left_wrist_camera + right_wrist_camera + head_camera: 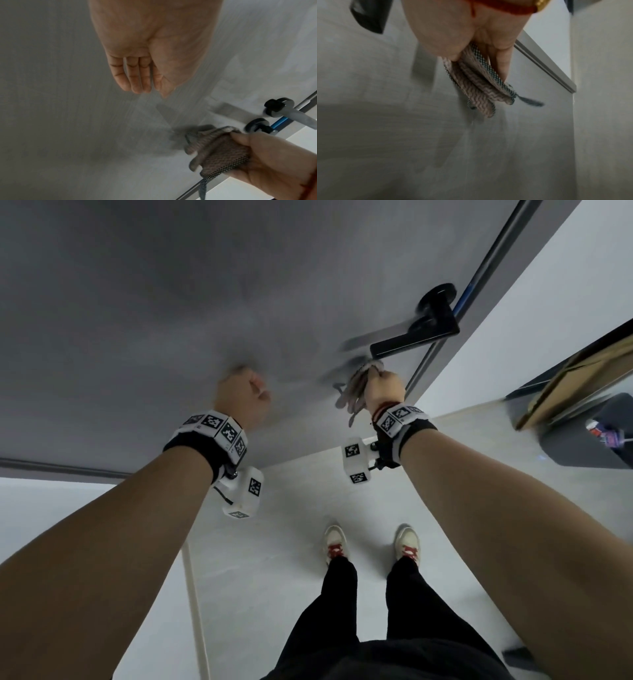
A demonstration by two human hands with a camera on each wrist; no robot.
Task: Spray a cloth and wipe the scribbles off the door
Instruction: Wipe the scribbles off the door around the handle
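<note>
The right hand (pixel 267 159) grips the cloth (pixel 221 152) against the door (pixel 137 320); the left hand (pixel 150 54) has its fingers straight.

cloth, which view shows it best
The left wrist view: the cloth is close, weave sharp, gripped by the right hand. The right wrist view shows blurred folds below the palm; the head view shows it small beside the door handle.
</note>
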